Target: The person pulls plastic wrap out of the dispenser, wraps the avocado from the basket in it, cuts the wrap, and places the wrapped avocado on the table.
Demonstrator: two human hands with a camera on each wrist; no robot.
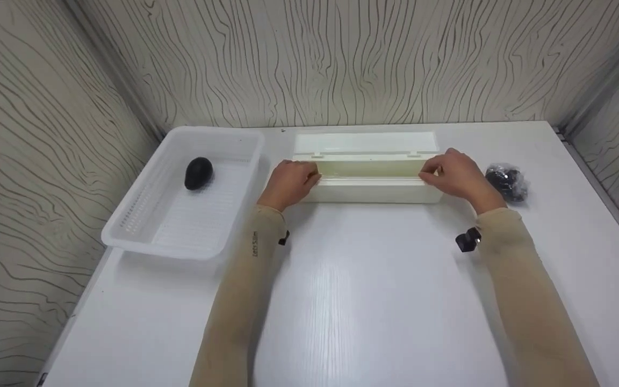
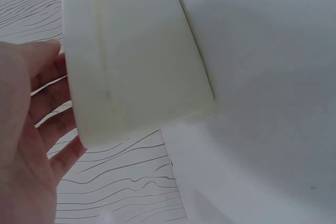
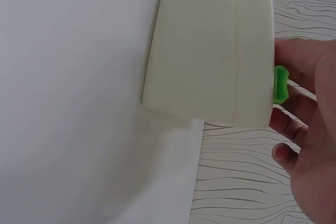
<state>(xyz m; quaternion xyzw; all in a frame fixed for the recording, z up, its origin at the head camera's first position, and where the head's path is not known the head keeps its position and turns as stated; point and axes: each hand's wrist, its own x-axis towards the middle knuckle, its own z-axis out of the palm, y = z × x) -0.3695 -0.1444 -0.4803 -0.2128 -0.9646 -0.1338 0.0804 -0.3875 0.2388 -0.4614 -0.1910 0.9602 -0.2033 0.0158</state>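
Observation:
A long white box (image 1: 374, 193) lies crosswise on the table, its hinged lid (image 1: 366, 143) folded back towards the wall. At the box's left end, my left hand (image 1: 290, 183) grips the upper rim with curled fingers. My right hand (image 1: 454, 174) pinches the rim at the other end, thumb and forefinger close together. In the right wrist view, a small green plastic piece (image 3: 281, 84) sticks out at the rim between my thumb and fingers. The left wrist view has my fingers (image 2: 55, 100) along the box's top edge. The box's pale inside (image 1: 368, 169) shows between my hands.
To the left stands a white plastic basket (image 1: 162, 250) holding a dark, egg-shaped object (image 1: 199, 173). A black item in clear plastic wrap (image 1: 507, 184) lies right of my right hand. Wood-patterned walls (image 1: 352, 64) enclose the white table (image 1: 374, 301) at the back and sides.

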